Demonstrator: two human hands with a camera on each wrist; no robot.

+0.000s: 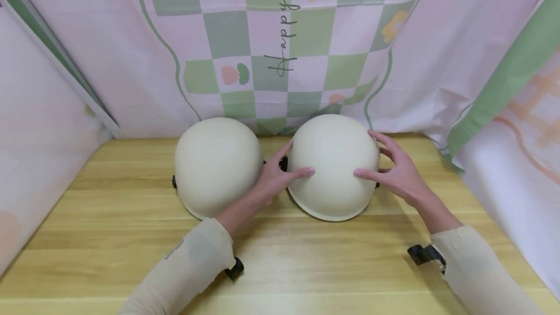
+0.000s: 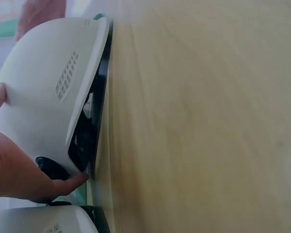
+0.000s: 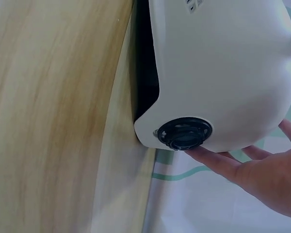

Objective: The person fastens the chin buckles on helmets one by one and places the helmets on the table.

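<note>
Left hand (image 1: 274, 175) and right hand (image 1: 403, 173) grip the centre-right helmet (image 1: 334, 152); uneven pressure could slide it into the centre-left helmet (image 1: 216, 159).

Bright, diffuse light fills the head view; a pale sheen marks the tabletop (image 1: 302, 266). Both wrist views look hazier; fine detail is softened.

Right helmet (image 3: 228, 73) — cut off in right-wrist view; sleeve lettering (image 1: 174, 250) — illegible.
</note>
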